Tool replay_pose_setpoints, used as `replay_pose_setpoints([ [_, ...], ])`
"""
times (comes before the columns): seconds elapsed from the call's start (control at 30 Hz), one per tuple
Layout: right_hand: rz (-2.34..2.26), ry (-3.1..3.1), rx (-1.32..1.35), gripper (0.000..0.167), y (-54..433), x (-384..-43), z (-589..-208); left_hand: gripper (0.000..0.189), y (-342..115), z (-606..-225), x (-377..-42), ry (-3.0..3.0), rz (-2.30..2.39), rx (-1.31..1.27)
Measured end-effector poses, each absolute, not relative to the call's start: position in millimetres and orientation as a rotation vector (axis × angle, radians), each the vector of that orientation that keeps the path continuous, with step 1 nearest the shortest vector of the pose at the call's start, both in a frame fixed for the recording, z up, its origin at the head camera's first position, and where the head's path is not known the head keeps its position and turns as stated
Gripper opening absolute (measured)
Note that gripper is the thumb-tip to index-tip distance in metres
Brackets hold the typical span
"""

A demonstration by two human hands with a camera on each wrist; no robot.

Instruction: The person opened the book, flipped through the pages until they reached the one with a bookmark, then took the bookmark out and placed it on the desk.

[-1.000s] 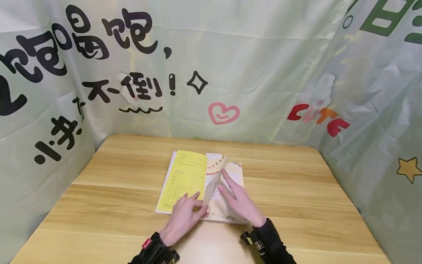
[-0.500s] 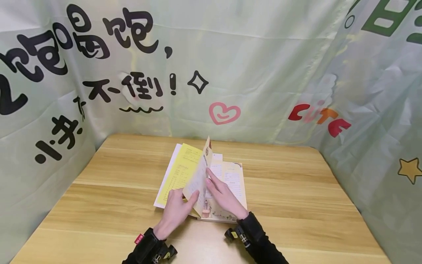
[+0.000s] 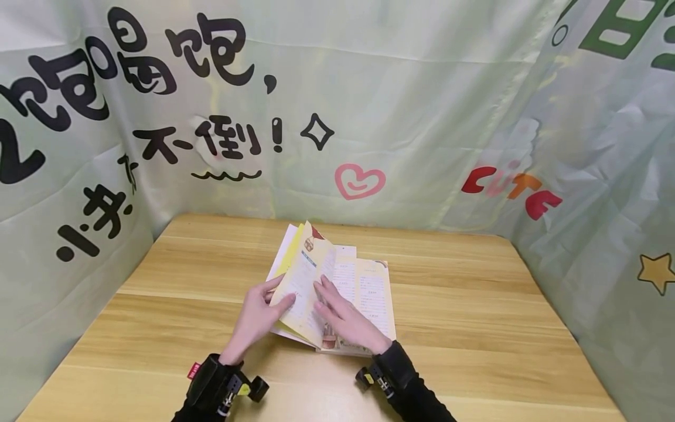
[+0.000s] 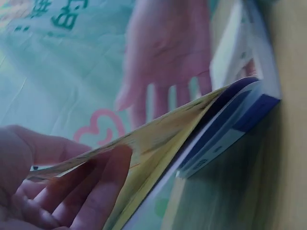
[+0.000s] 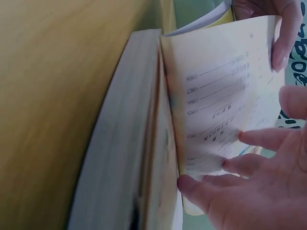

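A thick book lies open on the wooden table, its printed right-hand page (image 3: 373,293) flat. My left hand (image 3: 257,315) pinches a raised cream page (image 3: 303,284) at its outer edge, thumb on the printed face and fingers behind it. Behind that page show a yellow sheet (image 3: 292,249) and the pale cover (image 3: 282,251), lifted at a slant. My right hand (image 3: 349,323) has its fingers extended, the tips at the raised page near the spine. Up close in the right wrist view, the right fingertips (image 5: 232,165) lie against the print. The left wrist view shows the blue cover edge (image 4: 259,112) below.
The wooden table (image 3: 464,328) spreads around the book. A pale printed curtain (image 3: 422,117) with lettering and a pink heart stands behind and at both sides. A small white strip (image 3: 345,251) sticks out past the book's top edge. Both wrists wear black straps with cameras.
The page has swung over from right to left, beside the yellow sheet. My left hand has moved left and up, gripping its edge; my right hand has followed leftward. The cover's left side has risen.
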State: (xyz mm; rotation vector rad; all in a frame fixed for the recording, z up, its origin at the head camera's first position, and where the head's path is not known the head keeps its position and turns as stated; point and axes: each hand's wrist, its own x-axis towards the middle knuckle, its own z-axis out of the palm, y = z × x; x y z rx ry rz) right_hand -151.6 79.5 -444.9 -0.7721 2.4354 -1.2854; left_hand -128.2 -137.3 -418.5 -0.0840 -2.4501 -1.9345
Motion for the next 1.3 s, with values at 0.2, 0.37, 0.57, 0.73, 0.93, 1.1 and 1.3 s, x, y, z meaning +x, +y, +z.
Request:
replay_pose_setpoints([
  [0.2, -1.151, 2.427, -0.831, 0.062, 81.1, -149.1, -450.2, 0.07, -161.2, -417.1, -135.2, -2.533, -2.091, -0.163],
  [0.37, -1.027, 2.464, -0.918, 0.062, 79.6, -146.7, -453.9, 0.079, -173.6, -418.4, -139.0, -2.566, -2.138, -0.22],
  [0.57, -0.952, 2.514, -0.986, 0.059, 77.5, -145.9, -456.2, 0.073, -176.7, -423.7, -140.2, -2.652, -1.975, -0.144],
  [0.73, -0.911, 2.495, -1.017, 0.059, 77.2, -146.4, -456.6, 0.05, -175.4, -429.9, -139.0, -2.859, -1.582, -0.085],
  [0.93, -0.862, 2.482, -1.031, 0.059, 76.2, -148.4, -456.8, 0.045, -173.2, -437.5, -138.1, -2.984, -1.374, -0.078],
  [1.1, -0.849, 2.48, -1.052, 0.058, 75.9, -150.3, -457.8, 0.05, -169.5, -441.9, -136.5, -3.038, -1.298, -0.072],
  [1.3, -0.851, 2.472, -1.079, 0.058, 76.6, -151.6, -459.6, 0.056, -159.6, -442.6, -135.5, -3.098, -1.057, -0.101],
])
